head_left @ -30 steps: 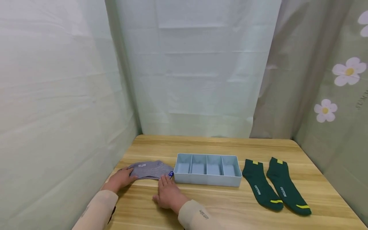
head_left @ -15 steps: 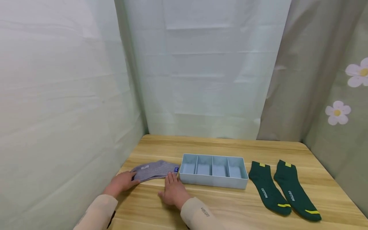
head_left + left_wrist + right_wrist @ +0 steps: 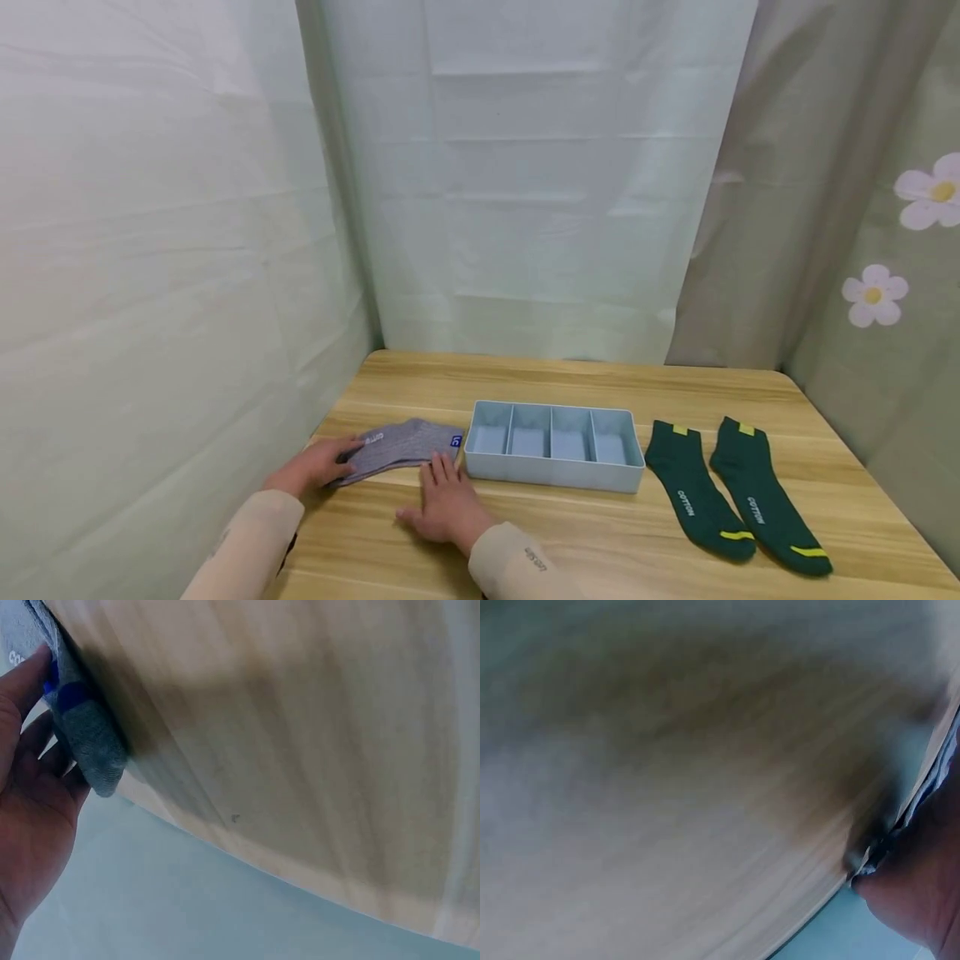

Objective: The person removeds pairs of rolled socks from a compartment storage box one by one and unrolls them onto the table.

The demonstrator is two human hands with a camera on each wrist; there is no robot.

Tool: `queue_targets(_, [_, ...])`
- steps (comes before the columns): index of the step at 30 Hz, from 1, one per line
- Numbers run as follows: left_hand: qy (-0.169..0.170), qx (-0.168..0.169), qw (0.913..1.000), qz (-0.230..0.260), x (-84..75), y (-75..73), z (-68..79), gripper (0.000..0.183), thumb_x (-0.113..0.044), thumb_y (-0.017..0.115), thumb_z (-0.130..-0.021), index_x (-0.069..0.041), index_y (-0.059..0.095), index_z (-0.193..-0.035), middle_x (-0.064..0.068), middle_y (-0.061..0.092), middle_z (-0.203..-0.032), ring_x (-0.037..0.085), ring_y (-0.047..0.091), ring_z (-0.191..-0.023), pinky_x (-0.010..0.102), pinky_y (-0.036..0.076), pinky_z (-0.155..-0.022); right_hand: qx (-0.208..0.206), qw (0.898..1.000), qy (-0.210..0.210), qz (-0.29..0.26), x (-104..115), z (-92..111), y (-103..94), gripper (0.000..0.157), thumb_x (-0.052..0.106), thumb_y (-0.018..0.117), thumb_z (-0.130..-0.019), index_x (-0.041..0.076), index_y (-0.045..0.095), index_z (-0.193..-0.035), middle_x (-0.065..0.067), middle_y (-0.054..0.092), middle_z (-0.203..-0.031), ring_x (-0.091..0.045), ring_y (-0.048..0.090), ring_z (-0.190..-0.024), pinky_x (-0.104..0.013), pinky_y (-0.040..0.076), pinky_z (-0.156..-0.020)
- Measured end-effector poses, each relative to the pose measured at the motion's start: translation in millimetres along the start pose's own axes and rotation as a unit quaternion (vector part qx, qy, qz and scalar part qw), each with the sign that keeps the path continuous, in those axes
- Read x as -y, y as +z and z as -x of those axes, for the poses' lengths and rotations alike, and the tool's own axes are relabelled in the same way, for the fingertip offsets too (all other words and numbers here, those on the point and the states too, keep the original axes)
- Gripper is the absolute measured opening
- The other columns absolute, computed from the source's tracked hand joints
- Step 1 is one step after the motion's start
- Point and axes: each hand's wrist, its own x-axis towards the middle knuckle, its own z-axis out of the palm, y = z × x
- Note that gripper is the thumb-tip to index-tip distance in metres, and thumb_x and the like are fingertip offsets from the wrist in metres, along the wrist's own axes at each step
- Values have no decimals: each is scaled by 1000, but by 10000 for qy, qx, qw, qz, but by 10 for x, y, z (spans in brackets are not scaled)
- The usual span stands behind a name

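Note:
Grey socks (image 3: 408, 443) with white lettering and a blue label lie on the table, left of a divided box; layered edges show. My left hand (image 3: 318, 463) is at their toe end. In the left wrist view my left hand (image 3: 34, 802) pinches the grey socks' toe end (image 3: 90, 731), thumb on one face and fingers behind, a blue band visible. My right hand (image 3: 447, 500) rests palm down, its straight fingertips touching the socks' near edge beside the label. The right wrist view is blurred, showing only part of my right hand (image 3: 922, 877).
The light blue box (image 3: 555, 473) with several compartments stands right of the grey socks. Two dark green socks (image 3: 697, 496) with yellow marks lie side by side farther right. Curtains (image 3: 525, 208) close off the back and sides of the wooden table (image 3: 570, 533).
The left hand has drawn slightly left and nearer, and the grey socks' toe end has shifted toward me. My right hand stays by the label end. The head view has turned slightly left.

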Motion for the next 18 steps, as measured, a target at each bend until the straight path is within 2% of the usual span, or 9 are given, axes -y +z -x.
queue_targets(4, [59,-117,9999,62,-15,29,51,46,-14,72,-89,6,61,-129,33,56,-130,52,52,-119,60,41,-99,69,9999,97,-4,8,24,-69,89,69,39,-95,5,27,-156,-14,21,-162,-28,16,-150,-44,20,-118])
queue_targets(11, [-105,-149,9998,-37,-81,91,99,48,-17,72,-90,6,60,-130,32,55,-132,51,53,-119,58,41,-100,-27,9999,123,57,-16,29,-61,87,66,41,-97,4,28,-156,-15,21,-162,-29,17,-149,-44,21,-118])
queue_targets(18, [-330,-160,9989,-286,-261,108,130,49,-17,72,-90,9,59,-129,33,58,-126,50,55,-116,58,42,-99,-34,9999,26,105,-10,41,-63,82,62,42,-98,5,30,-155,-16,21,-162,-30,17,-149,-44,22,-118])
